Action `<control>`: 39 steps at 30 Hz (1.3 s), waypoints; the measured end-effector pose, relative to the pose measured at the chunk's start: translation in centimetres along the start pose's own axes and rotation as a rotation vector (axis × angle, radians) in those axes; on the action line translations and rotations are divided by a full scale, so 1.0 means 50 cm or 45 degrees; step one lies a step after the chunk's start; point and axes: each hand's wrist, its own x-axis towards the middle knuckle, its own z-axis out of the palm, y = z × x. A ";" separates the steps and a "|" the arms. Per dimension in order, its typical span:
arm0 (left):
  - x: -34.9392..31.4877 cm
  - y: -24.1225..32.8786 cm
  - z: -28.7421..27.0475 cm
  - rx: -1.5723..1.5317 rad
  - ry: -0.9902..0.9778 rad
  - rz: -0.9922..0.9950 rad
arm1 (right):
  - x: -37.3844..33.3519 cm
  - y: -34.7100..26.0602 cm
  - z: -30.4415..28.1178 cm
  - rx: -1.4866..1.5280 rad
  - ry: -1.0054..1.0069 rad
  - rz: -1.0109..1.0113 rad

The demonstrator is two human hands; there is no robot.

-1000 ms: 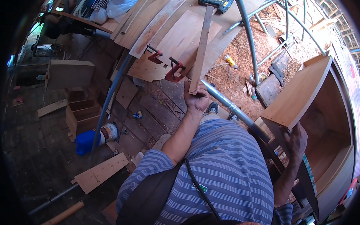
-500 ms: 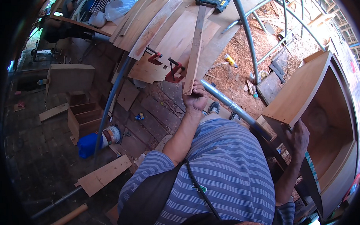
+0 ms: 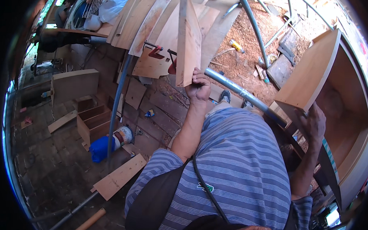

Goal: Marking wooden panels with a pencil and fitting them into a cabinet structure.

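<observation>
My left hand (image 3: 199, 89) is closed round the near end of a long, narrow wooden board (image 3: 189, 48), which points away from me over the workbench. At the right, my right hand (image 3: 313, 124) has its fingers hooked at the lower corner of an open-fronted wooden cabinet (image 3: 306, 80), which stands tilted beside me. Just left of the board, a red-and-black clamp (image 3: 155, 52) sits on the bench wood. A second red clamp (image 3: 172, 66) is partly hidden behind the board.
Several planks (image 3: 148, 27) cover the bench. A metal pipe (image 3: 244, 94) slants past my feet over sawdust. Lower left are a divided wooden box (image 3: 96, 122), a blue bag (image 3: 101, 149), a white bucket (image 3: 123, 135) and a loose board (image 3: 119, 178). Blue-grey tubing (image 3: 252, 27) rises beyond the bench.
The board in my left hand has turned and risen, showing more of its broad face and covering part of one clamp. The view has shifted; my right hand stays at the cabinet corner.
</observation>
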 end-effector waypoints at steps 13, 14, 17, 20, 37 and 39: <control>0.005 -0.024 0.015 -0.097 0.098 0.085 | -0.008 0.019 0.011 -0.066 0.048 -0.030; 0.001 -0.019 0.019 -0.091 0.083 0.084 | -0.005 0.019 0.010 -0.104 0.055 -0.068; -0.001 -0.016 0.044 -0.044 0.105 0.045 | -0.006 0.009 0.010 -0.140 0.058 -0.028; 0.005 -0.018 0.050 -0.111 0.190 0.029 | -0.008 0.003 0.010 -0.115 0.093 -0.016; -0.006 -0.013 0.037 -0.158 0.192 0.026 | -0.020 0.023 0.014 -0.089 0.087 -0.080; -0.006 -0.010 0.039 -0.135 0.196 0.031 | -0.020 0.022 0.013 -0.074 0.092 -0.099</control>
